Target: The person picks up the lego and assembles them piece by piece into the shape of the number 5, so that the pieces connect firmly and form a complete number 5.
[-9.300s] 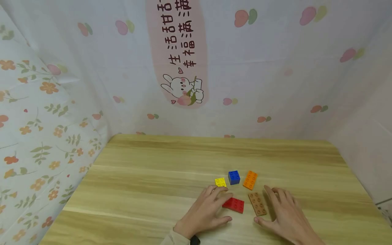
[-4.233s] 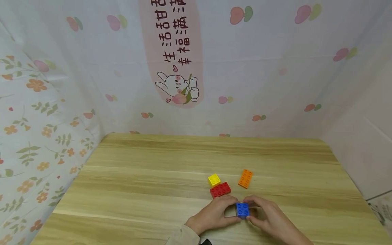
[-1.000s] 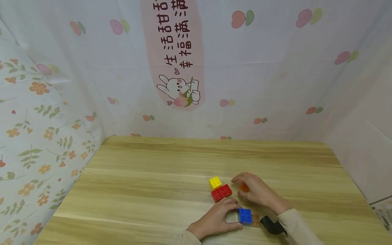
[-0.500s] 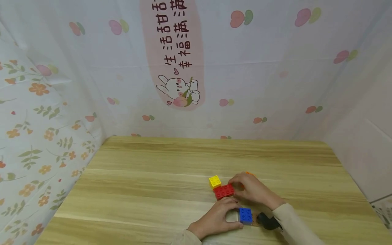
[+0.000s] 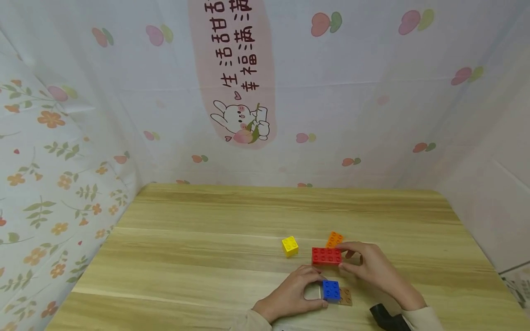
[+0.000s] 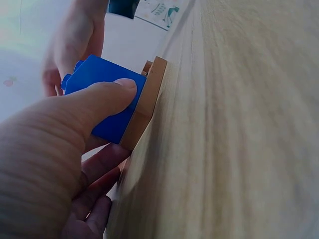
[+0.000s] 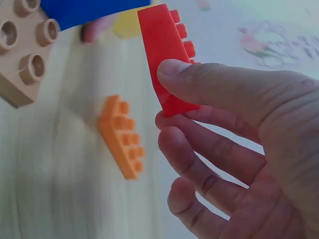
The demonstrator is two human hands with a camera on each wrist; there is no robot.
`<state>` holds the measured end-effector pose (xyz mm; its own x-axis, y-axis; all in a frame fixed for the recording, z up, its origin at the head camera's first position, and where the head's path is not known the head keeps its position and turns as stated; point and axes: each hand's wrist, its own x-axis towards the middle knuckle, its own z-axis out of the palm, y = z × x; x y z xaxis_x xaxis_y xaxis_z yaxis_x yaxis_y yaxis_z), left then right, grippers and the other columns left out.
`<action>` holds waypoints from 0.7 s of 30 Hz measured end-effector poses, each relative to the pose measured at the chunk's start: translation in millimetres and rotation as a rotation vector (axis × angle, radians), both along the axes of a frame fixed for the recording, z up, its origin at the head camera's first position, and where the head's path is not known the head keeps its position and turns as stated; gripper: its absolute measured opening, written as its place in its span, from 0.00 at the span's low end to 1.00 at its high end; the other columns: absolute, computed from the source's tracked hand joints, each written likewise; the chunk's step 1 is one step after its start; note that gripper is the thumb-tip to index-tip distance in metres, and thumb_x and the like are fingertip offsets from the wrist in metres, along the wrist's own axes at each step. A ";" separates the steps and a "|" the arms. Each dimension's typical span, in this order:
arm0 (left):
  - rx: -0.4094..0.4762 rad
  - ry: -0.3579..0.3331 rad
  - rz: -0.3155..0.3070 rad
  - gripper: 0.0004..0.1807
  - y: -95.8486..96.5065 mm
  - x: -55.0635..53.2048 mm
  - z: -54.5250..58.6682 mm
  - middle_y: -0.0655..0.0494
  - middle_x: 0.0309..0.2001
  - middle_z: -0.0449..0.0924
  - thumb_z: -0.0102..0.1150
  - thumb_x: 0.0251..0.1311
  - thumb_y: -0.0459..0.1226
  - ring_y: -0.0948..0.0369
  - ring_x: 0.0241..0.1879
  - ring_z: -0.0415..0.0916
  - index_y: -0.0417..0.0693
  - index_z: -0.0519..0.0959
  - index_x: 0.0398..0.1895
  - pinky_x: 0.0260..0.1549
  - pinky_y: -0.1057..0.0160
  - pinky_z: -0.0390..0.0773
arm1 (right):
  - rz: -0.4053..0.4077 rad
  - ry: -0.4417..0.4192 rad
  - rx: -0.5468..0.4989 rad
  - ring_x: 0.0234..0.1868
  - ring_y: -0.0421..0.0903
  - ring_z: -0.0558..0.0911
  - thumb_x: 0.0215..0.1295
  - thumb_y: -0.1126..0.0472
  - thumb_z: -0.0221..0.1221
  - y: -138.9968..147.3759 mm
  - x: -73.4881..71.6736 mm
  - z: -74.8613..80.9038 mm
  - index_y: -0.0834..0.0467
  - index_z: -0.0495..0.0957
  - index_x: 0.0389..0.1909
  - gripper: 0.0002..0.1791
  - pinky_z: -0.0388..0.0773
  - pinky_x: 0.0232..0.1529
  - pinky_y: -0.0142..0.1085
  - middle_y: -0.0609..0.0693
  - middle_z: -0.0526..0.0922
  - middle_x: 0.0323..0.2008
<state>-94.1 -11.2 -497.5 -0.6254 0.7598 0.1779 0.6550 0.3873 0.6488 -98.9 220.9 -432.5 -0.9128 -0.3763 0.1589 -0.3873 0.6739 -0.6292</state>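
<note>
In the head view, the blue block (image 5: 331,290) is covering part of the brown brick (image 5: 345,296), the red brick (image 5: 326,256) is hiding one end of the orange brick (image 5: 334,239). The top edge is cutting off the lettering (image 5: 224,52). In the right wrist view, the yellow block (image 7: 128,25) is looking blurred.

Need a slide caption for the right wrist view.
Right hand pinches a red brick; orange brick lies on the tabletop; tan brick and blue brick at upper left.

Behind the wood-grained table (image 5: 186,230) hangs a white cloth (image 5: 352,115) with a printed rabbit (image 5: 236,115) and dark lettering (image 5: 243,36); left of it, a flowered cloth (image 5: 45,184).
</note>
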 end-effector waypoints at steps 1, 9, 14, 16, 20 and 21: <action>0.002 0.002 0.003 0.23 0.2 -0.1 0.1 0.64 0.51 0.73 0.62 0.56 0.50 0.70 0.55 0.65 0.50 0.77 0.52 0.53 0.70 0.66 | -0.016 0.002 -0.016 0.32 0.40 0.78 0.52 0.61 0.68 3.0 2.9 1.3 0.60 0.80 0.45 0.18 0.69 0.20 0.30 0.51 0.82 0.38; 0.023 0.039 0.044 0.23 1.5 1.8 -0.7 0.60 0.53 0.73 0.62 0.57 0.48 0.67 0.55 0.66 0.47 0.77 0.52 0.53 0.68 0.67 | -0.047 -0.018 -0.081 0.31 0.35 0.77 0.52 0.60 0.68 20.1 20.8 9.4 0.60 0.80 0.46 0.19 0.74 0.24 0.31 0.50 0.83 0.39; 0.026 0.041 0.064 0.22 -0.2 4.0 -2.1 0.60 0.52 0.73 0.62 0.57 0.48 0.67 0.54 0.67 0.46 0.77 0.51 0.52 0.68 0.67 | 0.019 -0.094 -0.109 0.32 0.37 0.77 0.54 0.56 0.67 20.3 26.7 13.6 0.59 0.79 0.47 0.20 0.74 0.25 0.32 0.49 0.82 0.39; 0.031 0.041 0.065 0.23 -0.5 4.5 -2.1 0.60 0.51 0.73 0.62 0.56 0.48 0.67 0.54 0.67 0.46 0.77 0.51 0.52 0.68 0.67 | 0.040 -0.130 -0.110 0.33 0.37 0.77 0.54 0.54 0.66 20.2 28.5 15.4 0.59 0.80 0.46 0.20 0.75 0.26 0.32 0.48 0.82 0.39; 0.059 0.025 0.067 0.26 -0.8 4.7 -1.1 0.61 0.52 0.73 0.63 0.55 0.50 0.67 0.53 0.67 0.47 0.74 0.53 0.52 0.67 0.68 | 0.065 -0.202 -0.095 0.33 0.36 0.76 0.54 0.52 0.66 21.7 31.9 18.5 0.57 0.79 0.45 0.19 0.74 0.28 0.32 0.44 0.81 0.38; 0.069 0.018 0.068 0.27 -0.8 4.6 -0.8 0.61 0.52 0.73 0.63 0.55 0.51 0.67 0.54 0.67 0.48 0.74 0.55 0.53 0.66 0.68 | 0.069 -0.218 -0.091 0.33 0.37 0.76 0.54 0.52 0.66 22.2 32.4 19.0 0.56 0.79 0.45 0.19 0.74 0.28 0.32 0.43 0.80 0.37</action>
